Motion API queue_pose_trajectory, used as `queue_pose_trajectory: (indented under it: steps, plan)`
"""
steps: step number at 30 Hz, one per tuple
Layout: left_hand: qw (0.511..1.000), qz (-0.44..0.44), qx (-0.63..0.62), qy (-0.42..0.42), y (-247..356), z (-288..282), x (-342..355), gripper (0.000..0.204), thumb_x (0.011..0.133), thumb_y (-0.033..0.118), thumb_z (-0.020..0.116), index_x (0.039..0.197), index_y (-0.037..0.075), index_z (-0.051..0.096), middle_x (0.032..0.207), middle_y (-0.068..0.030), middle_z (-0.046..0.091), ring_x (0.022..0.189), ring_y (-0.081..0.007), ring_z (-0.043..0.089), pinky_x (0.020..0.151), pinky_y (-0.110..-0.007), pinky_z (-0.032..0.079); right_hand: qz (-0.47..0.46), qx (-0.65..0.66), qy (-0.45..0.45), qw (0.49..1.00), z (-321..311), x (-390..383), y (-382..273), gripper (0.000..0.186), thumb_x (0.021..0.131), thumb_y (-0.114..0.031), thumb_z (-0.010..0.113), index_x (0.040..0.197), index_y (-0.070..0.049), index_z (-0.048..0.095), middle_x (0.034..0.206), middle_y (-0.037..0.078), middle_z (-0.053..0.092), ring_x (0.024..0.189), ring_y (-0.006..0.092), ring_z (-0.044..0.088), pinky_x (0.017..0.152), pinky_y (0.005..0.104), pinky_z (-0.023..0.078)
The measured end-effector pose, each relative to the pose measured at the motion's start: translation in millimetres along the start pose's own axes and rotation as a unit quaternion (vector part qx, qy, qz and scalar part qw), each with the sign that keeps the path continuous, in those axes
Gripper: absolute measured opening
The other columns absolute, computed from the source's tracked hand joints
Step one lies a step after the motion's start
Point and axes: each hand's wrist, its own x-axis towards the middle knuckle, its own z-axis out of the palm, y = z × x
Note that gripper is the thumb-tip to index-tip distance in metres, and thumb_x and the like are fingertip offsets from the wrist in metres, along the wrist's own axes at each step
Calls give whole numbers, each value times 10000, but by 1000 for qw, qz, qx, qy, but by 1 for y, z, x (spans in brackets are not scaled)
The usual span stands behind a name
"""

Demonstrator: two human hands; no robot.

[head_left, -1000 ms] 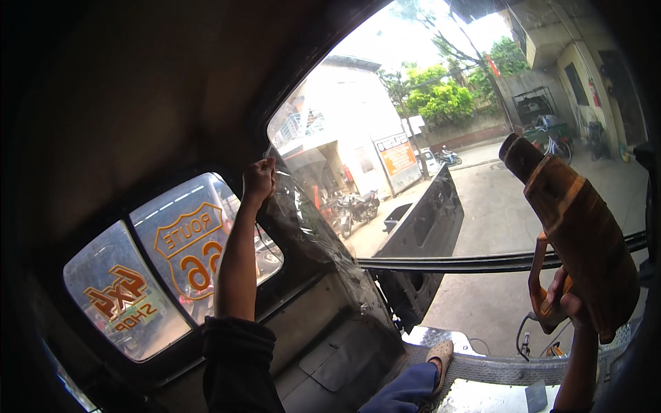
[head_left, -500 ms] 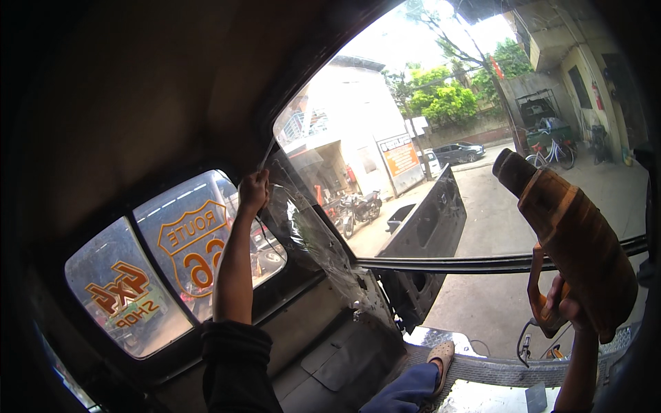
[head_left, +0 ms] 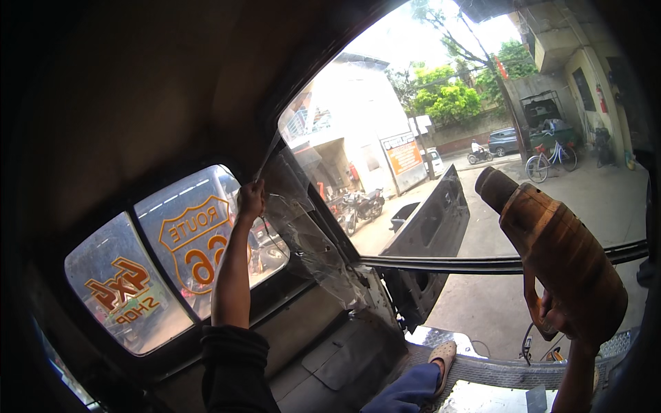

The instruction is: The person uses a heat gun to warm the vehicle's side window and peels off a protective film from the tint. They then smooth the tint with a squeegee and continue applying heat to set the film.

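Note:
My left hand (head_left: 252,199) is raised beside the corner pillar, its fingers closed on the edge of a clear plastic film (head_left: 303,230). The wrinkled film stretches up from the fist and hangs down along the pillar. On the right, my right hand (head_left: 553,316) grips the looped handle of a worn orange-brown heat gun (head_left: 568,258). Its dark nozzle tilts up and left, well apart from the film. The gun's body hides some of my right fingers.
A dark-framed window with orange decals (head_left: 194,219) is at left. A black door panel (head_left: 441,220) stands swung out beyond the large opening, crossed by a dark bar (head_left: 454,263). My shoe (head_left: 443,354) rests by the sill. Outside are a bicycle (head_left: 544,165) and motorcycles.
My left hand has dropped slightly, drawing the film down with it. The heat gun has shifted left and a little lower. A motorcycle rider has come into view outside.

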Motion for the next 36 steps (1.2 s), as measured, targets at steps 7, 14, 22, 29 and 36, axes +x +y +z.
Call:
queue_pose_trajectory:
  steps: [7, 14, 22, 29, 36]
  plan:
    - [1000, -14, 9, 14, -13, -11, -1, 420, 907, 375, 528, 613, 84, 452, 426, -13, 404, 287, -124, 403, 285, -282, 289, 10, -190, -14, 982, 13, 2, 15, 548, 799, -276, 651, 1224, -14, 425, 1016, 53, 537, 950, 118, 504, 814, 262, 413]
    - [997, -11, 70, 30, -33, -18, -5, 431, 927, 396, 485, 622, 98, 418, 439, -1, 367, 306, -110, 369, 300, -278, 285, -18, 170, 10, 985, 15, 9, -6, 654, 725, -371, 738, 1163, 6, 432, 777, 60, 534, 620, 112, 548, 545, 233, 458]
    - [997, -45, 59, 27, -53, -23, -14, 429, 927, 399, 480, 642, 78, 460, 431, -26, 410, 303, -133, 416, 300, -291, 308, -32, 127, -39, 991, 14, 8, -37, 602, 712, -300, 744, 1144, -1, 451, 806, 60, 547, 647, 114, 559, 602, 238, 469]
    - [997, -66, 11, 37, -51, -21, -23, 407, 931, 375, 479, 636, 99, 432, 454, 4, 346, 313, -113, 349, 306, -288, 266, -45, 107, -12, 993, 16, 6, -42, 575, 711, -293, 735, 1131, -8, 465, 795, 55, 549, 640, 108, 560, 594, 230, 474]
    - [996, -72, -18, 44, -58, -19, -27, 424, 938, 371, 459, 612, 103, 413, 451, -6, 340, 307, -131, 354, 306, -294, 272, -96, 110, 26, 989, 18, 7, -33, 642, 699, -380, 753, 1126, 4, 465, 755, 53, 537, 576, 107, 545, 516, 226, 467]
